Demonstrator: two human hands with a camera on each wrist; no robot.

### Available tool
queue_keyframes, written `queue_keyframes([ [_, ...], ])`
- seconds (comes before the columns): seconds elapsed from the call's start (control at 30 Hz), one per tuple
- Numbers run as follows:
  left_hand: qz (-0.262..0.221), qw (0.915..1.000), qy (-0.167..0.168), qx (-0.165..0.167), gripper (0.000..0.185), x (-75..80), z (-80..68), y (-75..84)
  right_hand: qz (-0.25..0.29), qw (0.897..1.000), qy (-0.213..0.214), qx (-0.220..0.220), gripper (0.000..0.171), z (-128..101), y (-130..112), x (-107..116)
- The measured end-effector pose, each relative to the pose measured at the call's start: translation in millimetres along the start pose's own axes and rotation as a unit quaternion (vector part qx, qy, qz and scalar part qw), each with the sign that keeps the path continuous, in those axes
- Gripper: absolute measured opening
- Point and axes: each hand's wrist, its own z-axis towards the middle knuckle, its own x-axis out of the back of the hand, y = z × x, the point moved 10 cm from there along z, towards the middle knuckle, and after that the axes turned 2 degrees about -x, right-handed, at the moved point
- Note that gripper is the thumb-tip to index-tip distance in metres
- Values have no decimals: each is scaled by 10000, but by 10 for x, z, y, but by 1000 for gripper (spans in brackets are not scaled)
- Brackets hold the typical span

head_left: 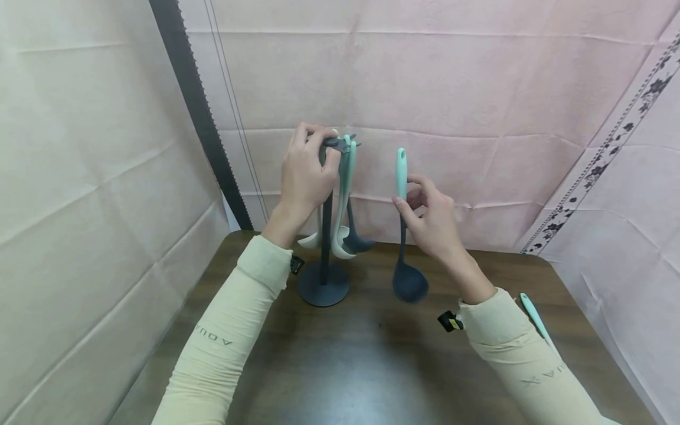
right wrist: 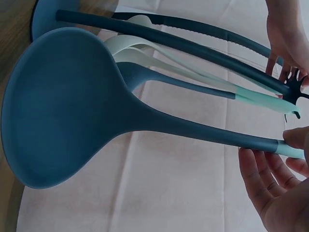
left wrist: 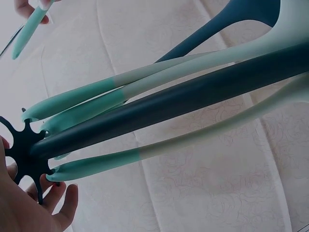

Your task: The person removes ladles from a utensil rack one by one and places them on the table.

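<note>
Seen from the head camera, with the stand (head_left: 326, 239) as the clock's centre, the left hand (head_left: 308, 174) is at eleven o'clock, its thumb and fingers gripping the hooked top. The ladle (head_left: 402, 243) is at three o'clock, apart from the stand, its mint handle up and dark bowl down. The right hand (head_left: 432, 221) comes in on the ladle's three o'clock side and pinches the lower part of the handle between thumb and fingers. Two pale utensils (left wrist: 193, 63) and a dark spoon (head_left: 357, 243) hang from the hooks on the stand's three o'clock side; a pale spoon (head_left: 308, 241) hangs at nine. The round base rests on the brown table (head_left: 372, 366). Out at four o'clock, a mint handle (head_left: 538, 319) lies partly hidden behind the right sleeve (head_left: 510, 336).
</note>
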Motion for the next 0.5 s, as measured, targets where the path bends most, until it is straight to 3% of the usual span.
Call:
queue_keyframes([
  [0.5,98,9999,1,36,46,-5,2,-7,-172,9995,149,-215,36,-42,156,128],
])
